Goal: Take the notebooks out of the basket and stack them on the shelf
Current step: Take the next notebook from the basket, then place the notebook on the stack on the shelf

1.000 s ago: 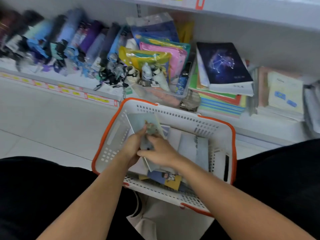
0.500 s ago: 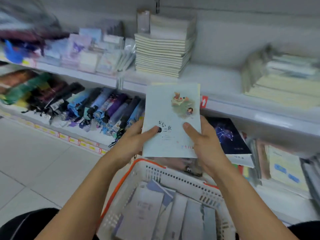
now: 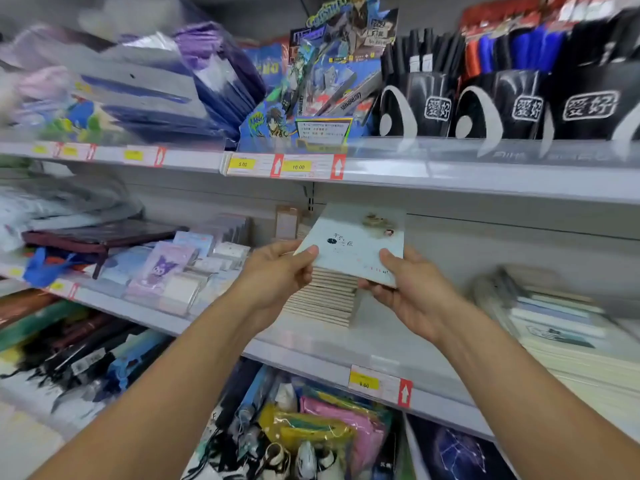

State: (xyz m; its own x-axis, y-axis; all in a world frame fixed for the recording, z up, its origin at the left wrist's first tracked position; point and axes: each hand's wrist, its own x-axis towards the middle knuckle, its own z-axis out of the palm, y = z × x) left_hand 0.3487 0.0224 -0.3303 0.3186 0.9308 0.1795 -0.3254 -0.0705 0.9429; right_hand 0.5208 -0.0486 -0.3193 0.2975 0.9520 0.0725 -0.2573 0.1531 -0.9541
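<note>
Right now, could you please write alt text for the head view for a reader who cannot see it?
Both hands, the left hand and the right hand, hold a pale blue notebook just above a stack of notebooks on the middle shelf. Umbrellas lie on the shelf below.

Matt pale paper notebook (image 3: 356,245), smooth grey metal shelf (image 3: 450,183), glossy plastic-wrapped packets (image 3: 166,271)
</note>
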